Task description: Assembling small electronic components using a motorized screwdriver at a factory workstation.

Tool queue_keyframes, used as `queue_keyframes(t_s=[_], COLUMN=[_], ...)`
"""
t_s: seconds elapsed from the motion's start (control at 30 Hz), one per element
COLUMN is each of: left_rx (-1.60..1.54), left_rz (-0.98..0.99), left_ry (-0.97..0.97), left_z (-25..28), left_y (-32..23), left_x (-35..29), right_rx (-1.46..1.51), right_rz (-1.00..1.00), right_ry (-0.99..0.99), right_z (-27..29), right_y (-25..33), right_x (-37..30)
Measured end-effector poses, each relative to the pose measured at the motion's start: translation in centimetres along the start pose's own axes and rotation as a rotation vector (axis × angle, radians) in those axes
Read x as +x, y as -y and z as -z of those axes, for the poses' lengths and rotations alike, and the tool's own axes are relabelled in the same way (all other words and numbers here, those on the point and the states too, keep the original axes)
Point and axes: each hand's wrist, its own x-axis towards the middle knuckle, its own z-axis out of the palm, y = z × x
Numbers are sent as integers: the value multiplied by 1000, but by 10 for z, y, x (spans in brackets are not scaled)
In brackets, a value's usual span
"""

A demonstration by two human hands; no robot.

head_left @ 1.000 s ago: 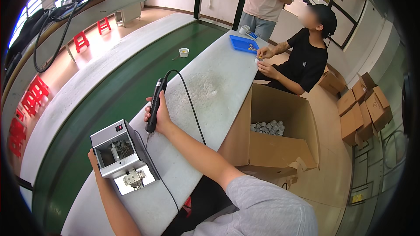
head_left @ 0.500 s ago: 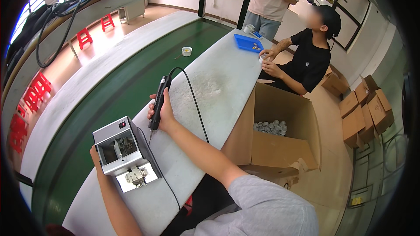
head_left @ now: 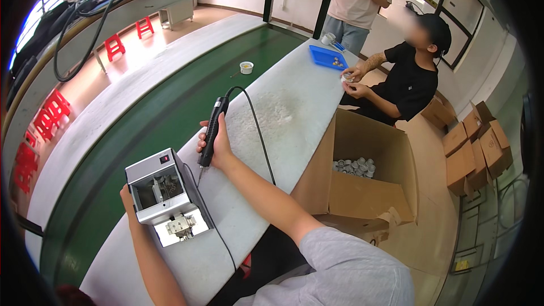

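Right hand [head_left: 218, 146] wrapped around black corded electric screwdriver [head_left: 211, 132], tip down above long white counter [head_left: 294, 119], nearer grey box-shaped screw feeder [head_left: 161, 188] than half second ago. Left hand [head_left: 128, 198] behind feeder; grip unclear. Feeder unmoved.

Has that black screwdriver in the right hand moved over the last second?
Cannot tell: the screwdriver sits as close to the grey box as before; the camera itself shifted.

Your right hand [head_left: 218, 146] grips a matt black plastic screwdriver [head_left: 212, 131]. The feeder box [head_left: 161, 186] looks brushed metal. The carton [head_left: 362, 184] is plain brown cardboard.
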Motion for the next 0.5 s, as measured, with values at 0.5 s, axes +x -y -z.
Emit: queue_keyframes(t_s=[0.5], left_rx=[-277], left_rz=[232], left_ry=[3], left_z=[8], left_y=[73], left_x=[1], right_rx=[20], right_rz=[-56], right_ry=[43], right_z=[0], right_y=[-20], right_x=[14])
